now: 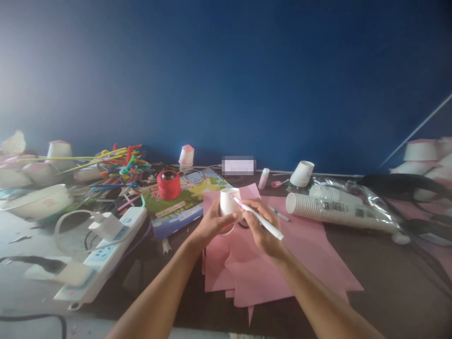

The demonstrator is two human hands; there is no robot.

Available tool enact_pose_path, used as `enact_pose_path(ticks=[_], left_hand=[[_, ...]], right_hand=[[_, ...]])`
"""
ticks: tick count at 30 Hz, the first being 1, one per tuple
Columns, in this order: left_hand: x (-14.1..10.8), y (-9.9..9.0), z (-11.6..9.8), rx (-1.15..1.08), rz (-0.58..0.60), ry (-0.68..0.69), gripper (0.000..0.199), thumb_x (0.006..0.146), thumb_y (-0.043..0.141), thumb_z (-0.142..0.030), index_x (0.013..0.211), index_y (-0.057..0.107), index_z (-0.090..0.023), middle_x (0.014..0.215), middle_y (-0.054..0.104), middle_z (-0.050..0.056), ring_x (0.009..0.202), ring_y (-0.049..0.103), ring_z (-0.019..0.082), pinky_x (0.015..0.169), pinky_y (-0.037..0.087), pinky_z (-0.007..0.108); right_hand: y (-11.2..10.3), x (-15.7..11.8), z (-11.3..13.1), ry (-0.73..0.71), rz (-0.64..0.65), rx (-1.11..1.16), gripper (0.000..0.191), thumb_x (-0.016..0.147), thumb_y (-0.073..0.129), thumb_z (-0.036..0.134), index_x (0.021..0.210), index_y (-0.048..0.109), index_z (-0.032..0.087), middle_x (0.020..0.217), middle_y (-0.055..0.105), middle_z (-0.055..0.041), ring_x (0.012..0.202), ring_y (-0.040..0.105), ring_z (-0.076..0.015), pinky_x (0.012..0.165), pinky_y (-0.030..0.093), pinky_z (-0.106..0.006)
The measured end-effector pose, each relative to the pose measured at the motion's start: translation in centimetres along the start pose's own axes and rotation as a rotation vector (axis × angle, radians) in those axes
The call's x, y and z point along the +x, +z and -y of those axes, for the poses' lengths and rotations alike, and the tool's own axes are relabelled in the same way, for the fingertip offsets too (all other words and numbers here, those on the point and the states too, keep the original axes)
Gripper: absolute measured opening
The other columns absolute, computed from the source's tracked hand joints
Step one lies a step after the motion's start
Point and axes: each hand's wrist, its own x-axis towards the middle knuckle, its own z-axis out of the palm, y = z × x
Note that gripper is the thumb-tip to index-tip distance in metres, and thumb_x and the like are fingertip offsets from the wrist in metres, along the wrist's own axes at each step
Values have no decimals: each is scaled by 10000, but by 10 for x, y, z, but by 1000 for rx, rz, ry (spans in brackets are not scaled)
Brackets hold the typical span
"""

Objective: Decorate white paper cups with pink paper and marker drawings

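Observation:
In the middle of the head view, my left hand [213, 219] is closed around a white paper cup [228, 202], gripping it from the left side with the thumb in front. Pinched in the fingers of my right hand [260, 221] is a white marker [263, 220]. Its tip touches or nearly touches the cup, where faint pink lines show near the top. Both hands are above a stack of pink paper sheets [261, 278]. A round rim shows just below the cup; I cannot make out what it belongs to.
On the left are a power strip [106, 254], a white bowl [38, 202], colourful pipe cleaners [129, 165] and a red yarn spool [168, 186] on a picture book [187, 212]. Stacked paper cups [335, 209] in plastic lie right. Behind stand a glue stick [263, 179] and an upturned cup [302, 173].

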Motion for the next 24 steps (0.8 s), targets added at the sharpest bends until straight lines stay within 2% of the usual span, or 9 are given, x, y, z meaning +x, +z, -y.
enact_pose_path(ticks=[10,20,24], left_hand=[[0,3,-3,-11,8,10,538,723,723,-351,1203,540,-191,1081,627,82,959,579,232,816,436,321],[0,2,-4,2,26,11,514,734,716,-333,1188,521,-189,1056,609,72,942,564,214,823,432,321],[0,2,-3,-1,11,2,489,737,714,-329,1169,537,-183,1028,618,67,916,571,207,802,433,311]], right_hand=[[-2,1,-3,81,-92,0,179,893,520,313,1011,619,221,886,676,-45,740,640,-166,634,521,-285],[-1,0,-2,55,-39,-39,195,890,525,289,1049,611,217,874,653,-46,739,625,-161,621,507,-272],[-2,0,-1,67,-35,-31,172,888,522,307,1000,617,216,836,656,-37,722,629,-166,598,501,-272]])
